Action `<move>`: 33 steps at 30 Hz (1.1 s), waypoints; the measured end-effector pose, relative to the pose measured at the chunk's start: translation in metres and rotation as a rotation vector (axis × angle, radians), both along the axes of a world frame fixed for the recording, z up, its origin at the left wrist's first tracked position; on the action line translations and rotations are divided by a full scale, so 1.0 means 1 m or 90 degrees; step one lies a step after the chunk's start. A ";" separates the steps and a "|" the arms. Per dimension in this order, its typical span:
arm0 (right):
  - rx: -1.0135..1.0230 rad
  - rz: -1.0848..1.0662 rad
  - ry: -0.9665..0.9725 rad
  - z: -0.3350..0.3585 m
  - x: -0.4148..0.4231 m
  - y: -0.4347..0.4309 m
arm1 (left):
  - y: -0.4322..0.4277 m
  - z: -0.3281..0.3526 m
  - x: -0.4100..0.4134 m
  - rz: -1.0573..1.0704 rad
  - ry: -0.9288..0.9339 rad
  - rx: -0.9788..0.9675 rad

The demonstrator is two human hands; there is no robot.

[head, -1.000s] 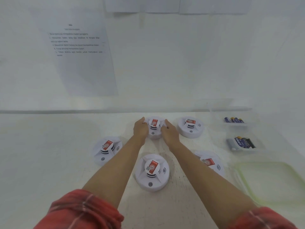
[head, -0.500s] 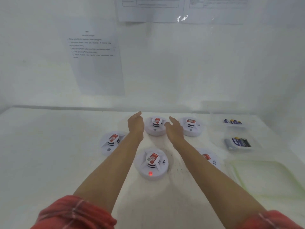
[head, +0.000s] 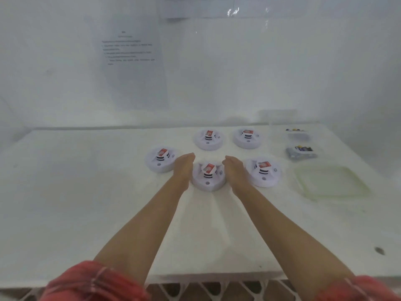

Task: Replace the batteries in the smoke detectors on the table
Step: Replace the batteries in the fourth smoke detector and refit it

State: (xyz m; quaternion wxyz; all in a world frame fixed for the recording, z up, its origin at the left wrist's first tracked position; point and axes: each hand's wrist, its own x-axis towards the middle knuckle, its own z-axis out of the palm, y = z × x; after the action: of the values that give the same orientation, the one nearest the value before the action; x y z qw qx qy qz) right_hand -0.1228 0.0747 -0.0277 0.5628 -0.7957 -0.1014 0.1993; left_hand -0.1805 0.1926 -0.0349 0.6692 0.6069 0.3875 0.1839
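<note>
Your left hand (head: 184, 167) and right hand (head: 235, 170) flank the nearest smoke detector (head: 207, 183) — fingers straight, holding nothing.

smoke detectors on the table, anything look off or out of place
Nothing looks spilled or damaged. All five smoke detectors sit face up, loosely scattered. Only two things stand out: a small dark mark on the table near its front right corner, and a green-rimmed lid lying flat at right.

White table (head: 86, 203), five detectors (head: 208, 140) (batteries (head: 300, 152), lid (head: 332, 184))
</note>
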 end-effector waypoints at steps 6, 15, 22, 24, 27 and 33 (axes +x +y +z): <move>-0.032 0.024 0.000 -0.003 -0.024 -0.008 | -0.021 0.001 -0.018 -0.080 0.023 0.053; 0.051 0.027 0.036 0.006 -0.032 -0.017 | -0.037 -0.005 -0.024 -0.143 0.012 0.157; 0.198 0.017 -0.019 0.039 -0.005 -0.044 | -0.060 0.035 0.001 -0.185 -0.109 0.211; 0.252 0.026 -0.045 0.055 0.005 -0.059 | -0.073 0.046 0.019 -0.201 -0.130 0.199; 0.272 0.035 -0.089 0.078 0.028 -0.087 | -0.097 0.057 0.044 -0.224 -0.164 0.121; 0.135 0.108 -0.268 0.091 0.094 -0.153 | -0.148 0.078 0.107 -0.287 -0.269 -0.275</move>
State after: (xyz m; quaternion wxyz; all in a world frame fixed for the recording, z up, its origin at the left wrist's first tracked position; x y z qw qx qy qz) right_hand -0.0292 -0.0782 0.0633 0.5909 -0.7449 -0.3030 0.0637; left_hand -0.0736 0.0443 0.0426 0.8706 0.4703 0.1278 0.0670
